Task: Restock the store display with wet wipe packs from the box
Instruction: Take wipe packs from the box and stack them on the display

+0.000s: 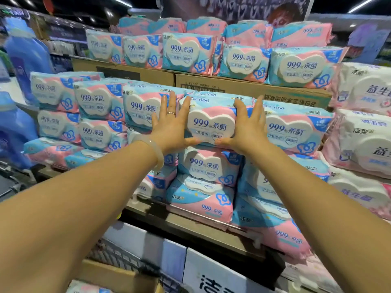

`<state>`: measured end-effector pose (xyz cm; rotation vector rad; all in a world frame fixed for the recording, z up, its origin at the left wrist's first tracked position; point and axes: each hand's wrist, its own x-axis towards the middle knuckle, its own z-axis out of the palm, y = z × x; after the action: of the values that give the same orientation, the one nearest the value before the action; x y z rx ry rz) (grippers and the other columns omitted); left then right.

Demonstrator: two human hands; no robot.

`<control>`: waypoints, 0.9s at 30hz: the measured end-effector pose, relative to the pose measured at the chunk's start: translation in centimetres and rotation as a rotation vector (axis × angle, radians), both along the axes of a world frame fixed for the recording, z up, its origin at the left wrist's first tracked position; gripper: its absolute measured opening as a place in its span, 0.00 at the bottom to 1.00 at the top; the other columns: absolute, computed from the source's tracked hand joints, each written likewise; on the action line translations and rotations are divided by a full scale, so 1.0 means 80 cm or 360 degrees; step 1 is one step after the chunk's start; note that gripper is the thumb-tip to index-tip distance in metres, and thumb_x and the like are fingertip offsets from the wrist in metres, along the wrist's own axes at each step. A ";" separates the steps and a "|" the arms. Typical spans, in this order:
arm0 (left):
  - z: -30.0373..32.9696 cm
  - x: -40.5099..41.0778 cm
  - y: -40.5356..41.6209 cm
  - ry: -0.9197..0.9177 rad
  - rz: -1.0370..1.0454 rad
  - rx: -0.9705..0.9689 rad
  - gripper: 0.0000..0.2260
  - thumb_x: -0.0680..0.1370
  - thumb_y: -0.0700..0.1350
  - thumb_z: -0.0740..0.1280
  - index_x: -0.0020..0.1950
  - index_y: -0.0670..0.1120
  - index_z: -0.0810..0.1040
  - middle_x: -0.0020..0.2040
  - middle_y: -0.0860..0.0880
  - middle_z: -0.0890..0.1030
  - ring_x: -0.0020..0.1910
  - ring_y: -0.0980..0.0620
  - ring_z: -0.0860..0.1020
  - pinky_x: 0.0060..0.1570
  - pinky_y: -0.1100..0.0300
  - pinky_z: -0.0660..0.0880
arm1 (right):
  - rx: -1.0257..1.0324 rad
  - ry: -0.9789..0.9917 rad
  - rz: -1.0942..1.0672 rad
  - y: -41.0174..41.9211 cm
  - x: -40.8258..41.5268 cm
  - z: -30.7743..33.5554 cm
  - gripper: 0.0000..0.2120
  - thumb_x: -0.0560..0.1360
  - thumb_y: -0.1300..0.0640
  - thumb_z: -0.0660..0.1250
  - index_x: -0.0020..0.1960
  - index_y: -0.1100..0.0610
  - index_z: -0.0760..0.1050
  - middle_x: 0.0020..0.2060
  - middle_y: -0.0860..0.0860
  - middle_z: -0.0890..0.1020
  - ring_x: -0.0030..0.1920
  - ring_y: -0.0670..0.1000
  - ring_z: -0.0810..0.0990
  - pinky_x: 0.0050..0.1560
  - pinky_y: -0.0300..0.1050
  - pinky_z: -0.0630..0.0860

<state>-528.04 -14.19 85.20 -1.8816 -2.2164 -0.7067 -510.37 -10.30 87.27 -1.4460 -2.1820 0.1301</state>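
Item: wet wipe pack, pink-and-blue, label outward, topping the centre stack on the display shelf. Left hand and right hand flank it, fingers straight and spread, thumbs under its lower edge, apparently squaring it with neighbouring packs. Supply box sits below, at the bottom edge.

Glowing far overhead: ceiling light strips (dark ceiling); standing far left: blurred blue bottles; running near: shelf edge.
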 end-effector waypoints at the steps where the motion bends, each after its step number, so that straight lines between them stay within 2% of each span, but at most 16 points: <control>1: -0.001 -0.001 -0.006 0.0026 0.0001 0.0022 0.49 0.70 0.60 0.70 0.77 0.53 0.39 0.77 0.44 0.35 0.76 0.43 0.34 0.73 0.37 0.45 | 0.0081 -0.0090 -0.0042 -0.007 -0.001 0.003 0.52 0.66 0.45 0.77 0.78 0.48 0.47 0.76 0.59 0.33 0.78 0.62 0.38 0.76 0.62 0.47; 3: -0.010 -0.003 -0.021 0.0111 0.0005 0.0044 0.48 0.71 0.59 0.70 0.77 0.50 0.40 0.78 0.44 0.37 0.77 0.44 0.36 0.74 0.40 0.44 | 0.0309 -0.0255 -0.0017 -0.024 -0.010 0.007 0.47 0.68 0.46 0.75 0.77 0.51 0.51 0.77 0.59 0.35 0.77 0.61 0.35 0.75 0.63 0.43; 5: -0.030 -0.009 -0.040 0.0173 0.0020 0.0003 0.47 0.71 0.58 0.70 0.78 0.49 0.41 0.78 0.44 0.39 0.77 0.44 0.38 0.75 0.41 0.44 | 0.0456 -0.0378 0.0140 -0.045 -0.029 0.008 0.38 0.71 0.48 0.73 0.74 0.54 0.59 0.78 0.59 0.38 0.78 0.60 0.37 0.75 0.62 0.43; 10: -0.105 -0.051 -0.101 0.0209 0.0137 -0.0283 0.46 0.71 0.59 0.68 0.78 0.43 0.45 0.78 0.40 0.43 0.77 0.41 0.42 0.74 0.41 0.50 | 0.0488 -0.0606 0.0788 -0.100 -0.111 -0.044 0.28 0.73 0.53 0.69 0.70 0.61 0.67 0.77 0.61 0.52 0.78 0.61 0.50 0.74 0.57 0.57; 13: -0.160 -0.094 -0.150 0.0099 0.0294 -0.0595 0.48 0.70 0.58 0.71 0.78 0.45 0.44 0.78 0.40 0.42 0.77 0.40 0.42 0.74 0.41 0.51 | 0.0238 -0.0824 0.0979 -0.127 -0.159 -0.113 0.28 0.77 0.53 0.64 0.73 0.59 0.62 0.78 0.60 0.50 0.78 0.61 0.50 0.75 0.57 0.56; 16: -0.214 -0.134 -0.201 -0.0014 0.0423 -0.0875 0.48 0.69 0.59 0.72 0.78 0.46 0.46 0.78 0.40 0.41 0.77 0.40 0.43 0.73 0.39 0.52 | -0.0005 -0.1055 0.1137 -0.153 -0.198 -0.189 0.33 0.75 0.51 0.68 0.75 0.59 0.59 0.78 0.61 0.46 0.78 0.62 0.48 0.76 0.59 0.54; 20: -0.293 -0.173 -0.257 -0.0209 0.0534 -0.1175 0.47 0.70 0.60 0.70 0.78 0.47 0.45 0.78 0.41 0.41 0.77 0.40 0.42 0.74 0.40 0.52 | -0.0290 -0.1173 0.1321 -0.189 -0.244 -0.290 0.27 0.77 0.56 0.62 0.73 0.62 0.60 0.77 0.64 0.46 0.77 0.64 0.48 0.75 0.60 0.54; 22: -0.337 -0.188 -0.280 -0.0308 0.0533 -0.1273 0.45 0.70 0.60 0.70 0.77 0.46 0.48 0.78 0.40 0.42 0.77 0.40 0.43 0.74 0.41 0.52 | -0.0500 -0.1186 0.1354 -0.208 -0.263 -0.337 0.28 0.77 0.55 0.64 0.73 0.62 0.60 0.77 0.64 0.47 0.78 0.63 0.48 0.75 0.59 0.54; 24: -0.382 -0.199 -0.299 -0.0436 0.0560 -0.1347 0.43 0.69 0.61 0.71 0.76 0.45 0.55 0.78 0.39 0.48 0.77 0.40 0.46 0.74 0.43 0.54 | -0.0643 -0.1176 0.1351 -0.222 -0.275 -0.381 0.28 0.76 0.53 0.66 0.72 0.61 0.63 0.76 0.63 0.53 0.76 0.63 0.54 0.74 0.55 0.59; 27: -0.448 -0.215 -0.319 -0.0601 0.0556 -0.1468 0.44 0.63 0.67 0.67 0.72 0.45 0.64 0.73 0.40 0.63 0.74 0.40 0.58 0.72 0.47 0.59 | -0.0964 -0.1115 0.1218 -0.237 -0.281 -0.440 0.29 0.74 0.49 0.67 0.70 0.60 0.65 0.71 0.61 0.60 0.73 0.62 0.60 0.71 0.50 0.63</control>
<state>-545.23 -39.73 49.37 -1.6157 -3.3963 0.0837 -532.85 -29.27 52.08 -0.8810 -3.4116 0.6842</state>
